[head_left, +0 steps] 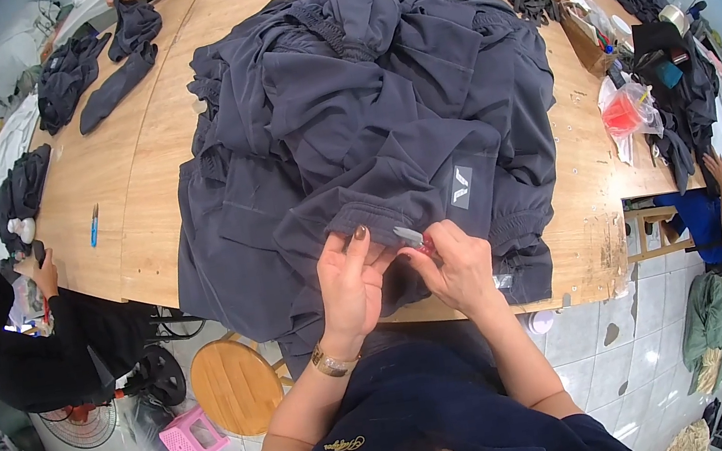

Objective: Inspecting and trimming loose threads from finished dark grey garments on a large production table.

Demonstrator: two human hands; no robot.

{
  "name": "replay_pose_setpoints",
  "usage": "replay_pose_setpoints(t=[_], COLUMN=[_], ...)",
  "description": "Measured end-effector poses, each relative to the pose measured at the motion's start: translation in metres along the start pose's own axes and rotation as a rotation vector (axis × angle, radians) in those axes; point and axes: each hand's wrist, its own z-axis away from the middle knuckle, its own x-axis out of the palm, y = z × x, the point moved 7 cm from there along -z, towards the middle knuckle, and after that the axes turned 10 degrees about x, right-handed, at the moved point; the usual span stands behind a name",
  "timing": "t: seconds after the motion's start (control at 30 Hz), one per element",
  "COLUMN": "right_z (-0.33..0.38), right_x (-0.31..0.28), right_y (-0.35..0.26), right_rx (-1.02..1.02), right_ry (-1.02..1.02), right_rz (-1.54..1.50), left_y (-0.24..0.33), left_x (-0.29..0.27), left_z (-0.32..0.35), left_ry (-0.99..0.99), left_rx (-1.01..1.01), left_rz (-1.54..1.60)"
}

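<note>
A large heap of dark grey garments [344, 115] with elasticated edges lies on the wooden table [141, 180] in front of me. My left hand [350, 286] pinches a stitched edge of the nearest garment [359, 210], thumb on top. Just to its right, my right hand [457, 265] is closed around small thread snips [408, 236]. Their silver blades point left toward the stitched edge, and a bit of pink handle shows. Right of the blades, a light patch [460, 187] with a dark mark sits on the cloth.
A blue-handled cutter [94, 226] lies at the left of the table. Dark garment pieces [69, 83] lie far left. A cardboard box [580, 30] and a red cup in a plastic bag [621, 110] stand at right. A wooden stool [234, 387] stands below. Co-workers sit on both sides.
</note>
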Motion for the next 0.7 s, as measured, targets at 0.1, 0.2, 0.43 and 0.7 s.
replay_pose_setpoints(t=[0.1,0.2,0.43,0.7], right_z=[0.002,0.002,0.002,0.004], right_x=[0.002,0.003,0.003,0.002], right_y=[-0.002,-0.003,-0.001,0.014], right_rx=[0.023,0.015,0.049,0.229], right_ry=[-0.048,-0.049,-0.064,-0.036], right_rz=[-0.013,0.002,-0.028,-0.38], left_y=[0.0,0.001,0.0,0.0], left_x=[0.002,0.002,0.002,0.002], left_z=[0.0,0.001,0.002,0.002], left_ry=[-0.001,0.009,0.009,-0.001], left_rx=[-0.01,0.001,0.016,0.021], left_rz=[0.011,0.009,-0.001,-0.036])
